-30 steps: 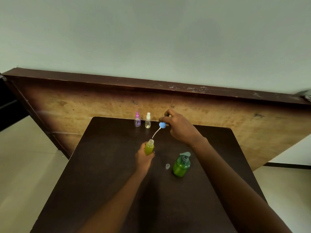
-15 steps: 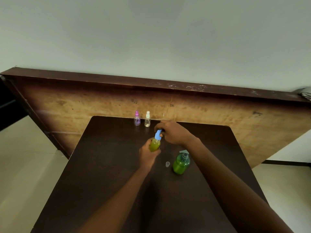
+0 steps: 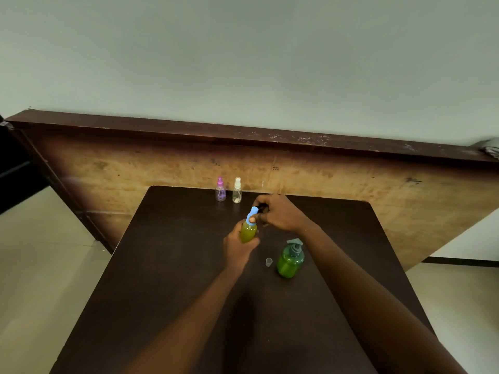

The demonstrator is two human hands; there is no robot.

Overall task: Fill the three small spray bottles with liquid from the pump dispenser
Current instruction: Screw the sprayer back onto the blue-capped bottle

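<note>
Left grip [image 3: 237, 249] wraps a small clear bottle [image 3: 248, 232] of yellow-green liquid, held tilted at frame centre. Right grip [image 3: 280, 214] pinches its blue spray cap [image 3: 253, 213]. Farther up stand a pink-capped bottle [image 3: 220, 190] and a white-capped bottle [image 3: 237, 191]. Lower right sit a tiny clear cap [image 3: 268, 262] and a round green pump dispenser [image 3: 290, 261]. The worktop [image 3: 162, 265] is dark and matte, backed by a scuffed wooden board [image 3: 135, 163].

I count three small spray bottles: one blue-topped bottle [image 3: 248, 231], one pink-topped bottle [image 3: 220, 192], one white-topped bottle [image 3: 237, 192]. One green pump dispenser [image 3: 290, 262]. One small clear cap [image 3: 268, 262]. Two hands: one left hand [image 3: 237, 251], one right hand [image 3: 280, 213]. One dark table [image 3: 162, 265]. One wooden board [image 3: 135, 168].
</note>
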